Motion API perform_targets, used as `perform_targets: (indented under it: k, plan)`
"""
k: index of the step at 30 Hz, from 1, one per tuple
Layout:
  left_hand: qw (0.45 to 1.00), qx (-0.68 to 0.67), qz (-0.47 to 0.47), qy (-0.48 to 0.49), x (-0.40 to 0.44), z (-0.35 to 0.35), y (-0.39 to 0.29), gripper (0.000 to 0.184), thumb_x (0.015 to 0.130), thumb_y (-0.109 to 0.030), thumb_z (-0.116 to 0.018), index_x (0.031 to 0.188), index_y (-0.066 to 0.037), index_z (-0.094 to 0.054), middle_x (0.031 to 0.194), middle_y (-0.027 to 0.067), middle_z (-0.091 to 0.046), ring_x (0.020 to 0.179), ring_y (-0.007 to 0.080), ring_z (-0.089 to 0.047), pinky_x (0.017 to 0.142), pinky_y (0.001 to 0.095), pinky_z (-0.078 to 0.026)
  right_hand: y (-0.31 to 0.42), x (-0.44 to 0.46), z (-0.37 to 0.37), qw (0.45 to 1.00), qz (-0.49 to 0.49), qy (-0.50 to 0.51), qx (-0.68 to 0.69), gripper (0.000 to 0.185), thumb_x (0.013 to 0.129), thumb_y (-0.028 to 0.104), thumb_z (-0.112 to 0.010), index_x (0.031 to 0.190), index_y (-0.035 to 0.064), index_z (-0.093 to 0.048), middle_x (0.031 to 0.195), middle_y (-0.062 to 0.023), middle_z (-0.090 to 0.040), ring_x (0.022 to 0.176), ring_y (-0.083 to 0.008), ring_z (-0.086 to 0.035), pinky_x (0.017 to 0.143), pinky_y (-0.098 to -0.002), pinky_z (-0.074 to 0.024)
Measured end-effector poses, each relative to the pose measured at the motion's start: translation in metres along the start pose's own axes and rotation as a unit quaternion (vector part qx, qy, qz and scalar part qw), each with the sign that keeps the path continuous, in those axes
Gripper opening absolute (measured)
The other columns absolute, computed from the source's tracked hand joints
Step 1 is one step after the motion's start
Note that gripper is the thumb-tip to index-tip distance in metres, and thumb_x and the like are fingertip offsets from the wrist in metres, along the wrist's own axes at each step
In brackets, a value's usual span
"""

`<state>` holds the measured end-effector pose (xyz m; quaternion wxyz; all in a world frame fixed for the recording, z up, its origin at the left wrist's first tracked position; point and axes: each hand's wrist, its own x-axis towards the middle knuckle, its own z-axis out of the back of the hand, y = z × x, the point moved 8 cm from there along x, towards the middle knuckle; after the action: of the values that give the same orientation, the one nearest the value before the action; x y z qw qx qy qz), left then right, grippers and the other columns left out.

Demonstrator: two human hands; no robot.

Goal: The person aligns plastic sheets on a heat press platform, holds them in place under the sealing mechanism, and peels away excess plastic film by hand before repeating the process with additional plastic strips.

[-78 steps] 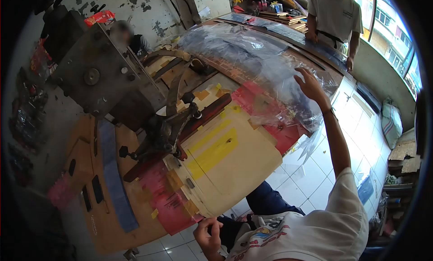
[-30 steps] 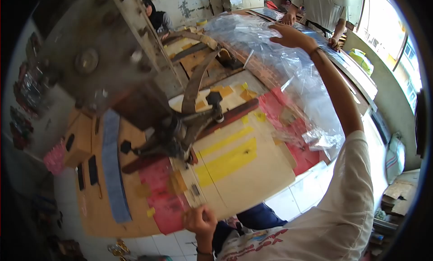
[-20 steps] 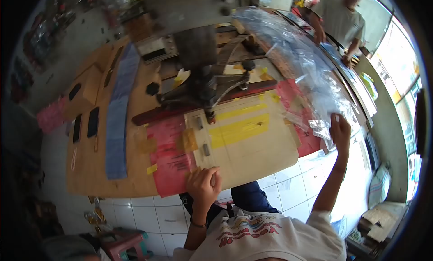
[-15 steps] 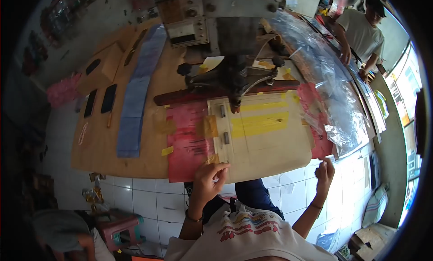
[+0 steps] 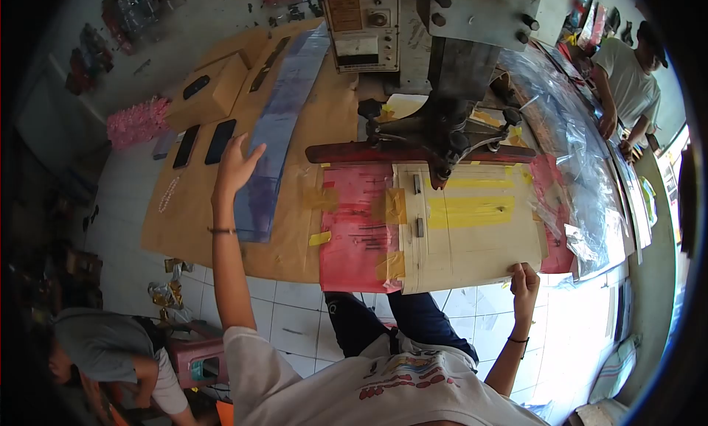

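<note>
- Blue sheeting in a long strip (image 5: 284,116) lies on the left part of the brown table (image 5: 295,260), running from near the front edge toward the back.
- The left hand (image 5: 234,168) is over the strip's left edge, open, thumb spread away from the fingers, with nothing seen in its grasp; whether it touches the strip, I cannot tell.
- The right hand (image 5: 525,280) is loosely curled at the front edge of the cream board (image 5: 472,253); whether anything is pinched in it, I cannot tell.
- Yellow tape (image 5: 472,211) crosses the board, and two small dark blocks (image 5: 419,227) sit near its left side.
- A red sheet (image 5: 358,245) adjoins the board on the left, with brown tape patches (image 5: 396,206) at the seam.
- Behind the board, a dark red bar (image 5: 335,154) runs crosswise below a black metal bracket (image 5: 450,135).
- Left of the strip lie two dark phones (image 5: 220,141), side by side, with a cardboard box (image 5: 217,105) behind them.
- Crumpled clear plastic (image 5: 575,153) covers the table's right side.
- Beyond it stands a person in a pale shirt (image 5: 627,79).
- At lower left, a person in a grey shirt (image 5: 103,345) is beside a red stool (image 5: 195,346).
</note>
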<state>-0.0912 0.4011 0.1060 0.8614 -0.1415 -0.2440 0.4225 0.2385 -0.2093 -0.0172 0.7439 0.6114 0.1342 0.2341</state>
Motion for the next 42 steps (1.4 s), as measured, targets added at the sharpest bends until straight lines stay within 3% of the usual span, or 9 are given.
perform_targets:
  k: [4,7,16,19,25,31,34,40,42]
  plan:
    - [0.982,0.155,0.001,0.111,0.067,-0.079,0.018,0.094,0.092,-0.061,-0.065,0.154,0.005,-0.039,0.155,0.0317,-0.04,0.143,0.044,-0.042,0.117,0.0457,-0.037,0.004,-0.004,-0.003,0.999,-0.014,-0.036,0.004,0.037,0.108,0.031,-0.057,0.084,0.0044,-0.066,0.054,0.0098,-0.036,0.048,0.0,-0.027,0.046,-0.0238,-0.0184]
    - [0.976,0.214,0.045,0.003,0.059,-0.096,-0.005,0.096,0.092,-0.063,-0.062,0.156,0.004,-0.036,0.156,0.0323,-0.039,0.146,0.0484,-0.035,0.12,0.0496,-0.033,0.005,-0.004,-0.004,0.998,-0.014,-0.058,-0.001,0.037,0.108,0.03,-0.056,0.082,0.0056,-0.065,0.053,0.0102,-0.033,0.047,0.0,-0.025,0.045,-0.0243,-0.0162]
    - [0.989,0.009,-0.009,0.148,0.089,-0.1,0.065,0.106,0.09,-0.063,-0.067,0.164,-0.004,-0.018,0.168,0.0315,-0.009,0.154,0.0472,-0.018,0.123,0.0522,-0.027,0.003,-0.004,0.0,0.994,-0.043,-0.082,-0.059,0.045,0.107,0.036,-0.059,0.079,0.0018,-0.067,0.051,0.0072,-0.036,0.048,-0.0023,-0.031,0.047,-0.0255,-0.0211]
    - [0.953,0.17,0.065,0.243,0.037,-0.079,0.02,0.115,0.086,-0.065,-0.07,0.165,-0.005,-0.011,0.168,0.0327,-0.001,0.157,0.0463,-0.008,0.126,0.0503,-0.023,0.003,-0.004,0.0,0.992,-0.041,-0.093,-0.072,0.046,0.107,0.037,-0.059,0.079,0.0019,-0.067,0.05,0.0072,-0.036,0.048,-0.0019,-0.031,0.047,-0.0252,-0.0204]
    - [0.941,0.125,0.071,0.306,0.035,-0.082,0.033,0.11,0.089,-0.063,-0.067,0.166,-0.01,-0.009,0.168,0.0324,0.007,0.158,0.0429,0.002,0.127,0.0489,-0.018,0.002,-0.005,-0.002,0.991,-0.027,-0.111,-0.076,0.046,0.107,0.039,-0.058,0.081,0.0025,-0.068,0.05,0.0073,-0.035,0.047,-0.0013,-0.03,0.047,-0.0247,-0.0194]
    - [0.965,0.032,0.008,0.259,0.039,-0.058,0.026,0.048,0.101,-0.029,-0.062,0.143,-0.006,-0.059,0.149,0.0311,-0.048,0.137,0.0397,-0.053,0.11,0.0406,-0.044,0.006,-0.005,-0.002,0.989,-0.027,-0.113,-0.087,0.045,0.107,0.039,-0.058,0.081,0.0028,-0.067,0.05,0.0069,-0.035,0.047,-0.0012,-0.031,0.047,-0.0244,-0.0201]
    - [0.986,0.106,-0.043,0.12,0.045,-0.051,0.017,0.027,0.099,-0.016,-0.062,0.12,-0.004,-0.074,0.116,0.0252,-0.07,0.108,0.0372,-0.07,0.091,0.0421,-0.053,0.0,-0.007,-0.002,0.989,-0.023,-0.123,-0.074,0.046,0.107,0.039,-0.058,0.081,0.0028,-0.066,0.05,0.0066,-0.036,0.047,-0.0013,-0.032,0.047,-0.0241,-0.0206]
    - [0.996,0.025,-0.033,0.077,0.044,-0.025,0.0,0.016,0.092,-0.014,-0.071,0.095,0.0,-0.078,0.086,0.0201,-0.074,0.078,0.028,-0.074,0.072,0.0386,-0.055,0.001,-0.007,-0.003,0.989,-0.017,-0.133,-0.067,0.047,0.107,0.04,-0.057,0.08,0.0029,-0.065,0.052,0.0072,-0.035,0.048,-0.0013,-0.031,0.047,-0.0235,-0.0206]
    - [0.994,-0.012,-0.04,0.1,0.042,-0.027,0.003,0.019,0.09,-0.013,-0.074,0.1,0.003,-0.077,0.086,0.0184,-0.076,0.076,0.0222,-0.073,0.069,0.035,-0.054,0.002,-0.008,-0.003,0.988,-0.014,-0.138,-0.071,0.047,0.108,0.04,-0.057,0.08,0.0029,-0.065,0.052,0.0076,-0.034,0.048,-0.0011,-0.03,0.047,-0.0234,-0.0204]
